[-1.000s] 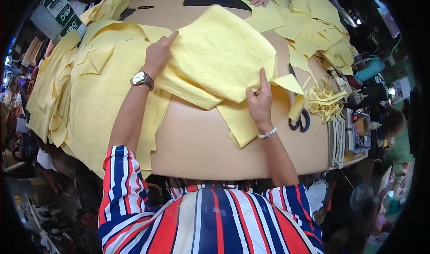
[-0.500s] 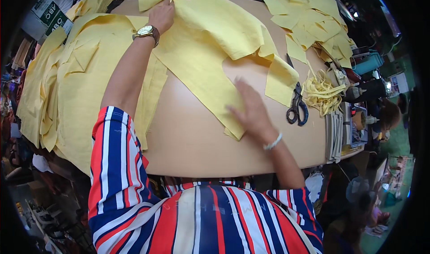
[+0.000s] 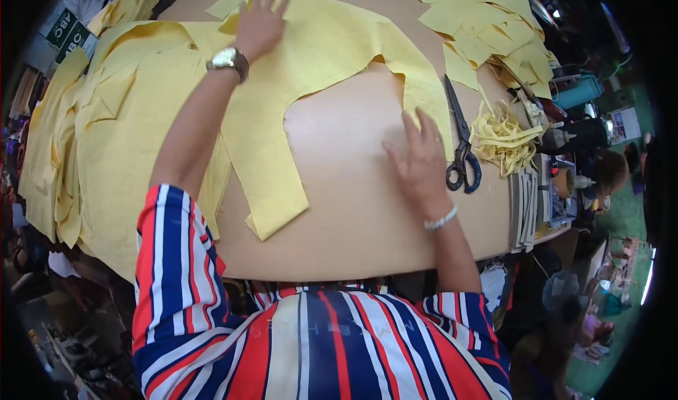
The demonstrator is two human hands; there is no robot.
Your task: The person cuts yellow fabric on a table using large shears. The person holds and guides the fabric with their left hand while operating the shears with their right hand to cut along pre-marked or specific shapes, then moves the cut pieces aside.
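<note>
A cut piece of yellow fabric [image 3: 332,43] lies curved across the table, with one leg reaching down toward me and another down the right. My left hand [image 3: 260,24] rests on its upper left part, fingers spread, a watch on the wrist. My right hand [image 3: 420,163] is open beside the lower end of the right leg, its fingertips at or very near the cloth edge; whether they press on it I cannot tell. Black-handled scissors [image 3: 462,146] lie just right of that hand, blades pointing away from me.
Large layered yellow fabric [image 3: 141,153] covers the table's left side. Yellow offcuts [image 3: 487,26] are heaped at the far right. A tangle of yellow strips [image 3: 505,139] lies right of the scissors, near a stack of grey strips [image 3: 522,209]. The tan tabletop [image 3: 346,223] ends close to me.
The cut piece has shifted left and lies flatter, its near leg swung left. My left hand has spread its fingers. My right hand has moved right, from the near leg toward the right leg.
</note>
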